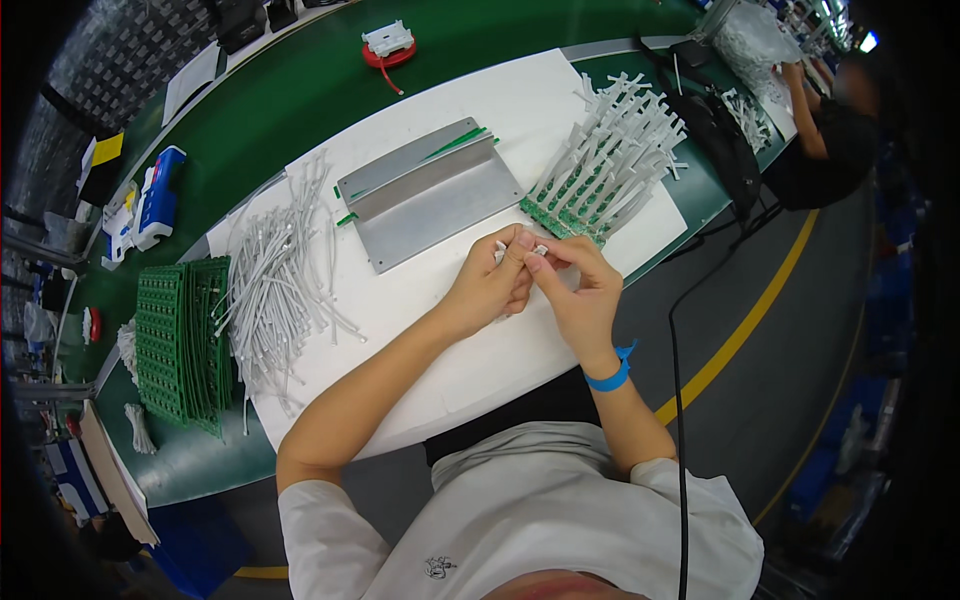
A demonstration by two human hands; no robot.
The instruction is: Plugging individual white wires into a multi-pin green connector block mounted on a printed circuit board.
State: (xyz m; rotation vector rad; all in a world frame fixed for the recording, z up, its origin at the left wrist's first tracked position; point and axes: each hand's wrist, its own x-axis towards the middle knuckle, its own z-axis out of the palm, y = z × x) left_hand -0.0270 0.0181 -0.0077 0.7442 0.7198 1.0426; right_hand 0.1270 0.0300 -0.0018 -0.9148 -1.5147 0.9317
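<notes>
Close together over the near part of the white sheet (430, 390), my left hand (492, 278) and my right hand (578, 290) both have their fingers pinched. Small white bits, perhaps a cable end, show between the fingertips; most of the held thing is hidden. A blue band (612, 370) circles my right wrist. Just beyond my hands stands a green circuit board panel (570, 208) with several white cables (625, 140) rising from it. Left of that, an angled metal plate fixture (430, 195) lies on the sheet, with thin green strips along its edges.
A heap of loose white cables (275, 290) covers the sheet's left side. Beside it, green circuit board panels (180, 340) stand in a stack. A red reel (390, 55) sits far back. At right are a black bag (722, 140), a hanging black cord (675, 370) and another person (835, 130).
</notes>
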